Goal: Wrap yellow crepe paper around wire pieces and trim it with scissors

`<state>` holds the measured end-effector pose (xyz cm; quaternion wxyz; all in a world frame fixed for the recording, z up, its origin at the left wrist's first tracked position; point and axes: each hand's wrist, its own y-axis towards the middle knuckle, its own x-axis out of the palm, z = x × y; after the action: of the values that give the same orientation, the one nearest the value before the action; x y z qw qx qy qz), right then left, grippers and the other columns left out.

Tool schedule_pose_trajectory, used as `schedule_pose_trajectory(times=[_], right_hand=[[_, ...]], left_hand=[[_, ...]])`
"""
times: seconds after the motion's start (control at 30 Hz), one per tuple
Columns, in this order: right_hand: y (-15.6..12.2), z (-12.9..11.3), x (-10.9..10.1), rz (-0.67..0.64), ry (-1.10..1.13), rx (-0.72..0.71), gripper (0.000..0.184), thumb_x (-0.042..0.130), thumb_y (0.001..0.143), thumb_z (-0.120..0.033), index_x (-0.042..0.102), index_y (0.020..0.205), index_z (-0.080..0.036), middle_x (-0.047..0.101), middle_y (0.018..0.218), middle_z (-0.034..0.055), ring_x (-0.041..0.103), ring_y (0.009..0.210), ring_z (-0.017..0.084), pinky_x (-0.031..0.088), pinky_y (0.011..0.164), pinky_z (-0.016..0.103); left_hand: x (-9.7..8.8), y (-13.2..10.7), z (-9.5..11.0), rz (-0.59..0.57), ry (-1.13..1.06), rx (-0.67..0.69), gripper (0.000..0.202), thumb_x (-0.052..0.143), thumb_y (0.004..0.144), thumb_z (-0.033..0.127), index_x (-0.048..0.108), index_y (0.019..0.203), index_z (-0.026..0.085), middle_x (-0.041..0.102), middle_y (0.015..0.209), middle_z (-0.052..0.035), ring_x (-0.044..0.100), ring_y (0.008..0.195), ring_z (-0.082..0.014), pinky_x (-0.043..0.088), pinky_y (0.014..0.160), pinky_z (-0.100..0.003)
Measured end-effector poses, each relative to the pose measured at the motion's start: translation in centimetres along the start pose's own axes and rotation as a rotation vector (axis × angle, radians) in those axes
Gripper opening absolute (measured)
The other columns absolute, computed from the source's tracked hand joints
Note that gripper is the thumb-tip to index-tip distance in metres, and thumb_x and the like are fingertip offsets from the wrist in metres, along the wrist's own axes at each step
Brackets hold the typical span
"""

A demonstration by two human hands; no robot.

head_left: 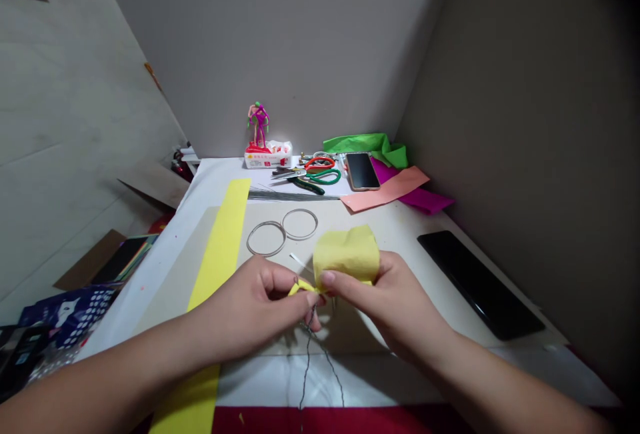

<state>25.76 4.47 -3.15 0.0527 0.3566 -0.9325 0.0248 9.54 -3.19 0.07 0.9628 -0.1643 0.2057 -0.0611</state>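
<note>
My left hand (260, 301) and my right hand (385, 301) meet over the table's front middle, both closed on a crumpled piece of yellow crepe paper (350, 254). The left fingers pinch its narrow gathered end; the right thumb and fingers hold the puffed part from the right. Thin dark wire (307, 354) hangs down from the pinch point toward me.
A long yellow paper strip (220, 247) lies at the left. Two metal rings (283, 231) lie behind my hands. Farther back are scissors (310, 177), a phone (363, 171), green, pink and orange paper (390, 191), a tissue pack with a figurine (260, 141). A black slab (480, 284) lies right.
</note>
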Motion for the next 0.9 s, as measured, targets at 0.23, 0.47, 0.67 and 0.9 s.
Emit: schedule_pose_trajectory(times=[0.23,0.47,0.67,0.9], right_hand=[[0.2,-0.1,0.2,0.057,0.026,0.018,0.013,0.072,0.074,-0.024,0.066,0.067,-0.014,0.064,0.065,-0.0008,0.057,0.059,0.011,0.044,0.056,0.022],[-0.3,-0.6,0.6,0.113,-0.116,-0.103,0.01,0.07,0.075,-0.02,0.07,0.065,-0.017,0.069,0.065,-0.0005,0.064,0.062,0.015,0.049,0.058,0.022],[-0.9,0.0,0.3,0.126,-0.373,-0.497,0.013,0.069,0.078,-0.016,0.075,0.075,-0.027,0.074,0.073,-0.0007,0.069,0.068,0.02,0.055,0.066,0.029],[-1.3,2.0,-1.6,-0.089,-0.542,-0.692,0.036,0.066,0.081,-0.013,0.068,0.109,-0.036,0.073,0.102,-0.0042,0.068,0.094,0.019,0.054,0.088,0.029]], left_hand=[[0.3,0.1,0.1,0.02,0.001,0.03,0.029,0.055,0.083,0.031,0.073,0.069,0.013,0.062,0.057,0.0004,0.041,0.048,-0.0075,0.032,0.048,-0.019],[0.4,0.0,-0.3,0.026,-0.005,0.017,0.031,0.055,0.083,0.032,0.074,0.071,0.011,0.066,0.062,-0.0035,0.049,0.055,-0.0105,0.038,0.054,-0.021],[0.0,0.2,-0.6,0.007,-0.023,0.056,0.028,0.054,0.083,0.029,0.074,0.072,0.013,0.064,0.06,-0.002,0.048,0.054,-0.0111,0.036,0.052,-0.021],[-1.2,0.0,-0.5,-0.05,-0.095,0.043,0.028,0.055,0.083,0.029,0.074,0.07,0.015,0.066,0.062,-0.0014,0.051,0.057,-0.0112,0.037,0.056,-0.021]])
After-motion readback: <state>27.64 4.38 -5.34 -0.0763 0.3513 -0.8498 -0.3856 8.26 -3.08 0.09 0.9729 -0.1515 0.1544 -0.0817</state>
